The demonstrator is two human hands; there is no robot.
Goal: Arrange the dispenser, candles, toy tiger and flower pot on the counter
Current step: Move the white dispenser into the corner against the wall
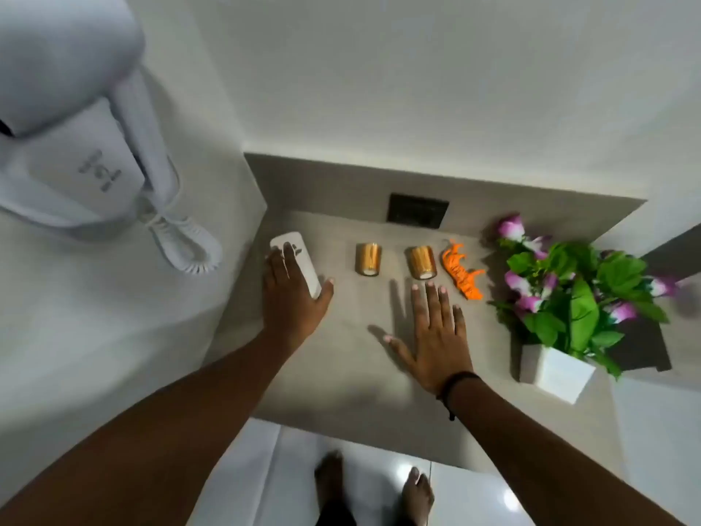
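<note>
A white dispenser [299,260] stands at the counter's far left, and my left hand [292,298] is wrapped around its lower part. Two gold candles [368,259] [422,262] stand side by side in the middle of the row. An orange toy tiger [461,269] sits just right of the second candle. A white square flower pot [555,373] with green leaves and purple flowers stands at the right. My right hand [436,336] rests flat on the beige counter [341,381] in front of the second candle, fingers spread, holding nothing.
A white wall-mounted hair dryer [76,146] with a coiled cord hangs on the left wall. A dark socket plate [417,211] sits on the back wall behind the candles. Bare feet [379,487] stand on glossy white floor tiles below the counter edge.
</note>
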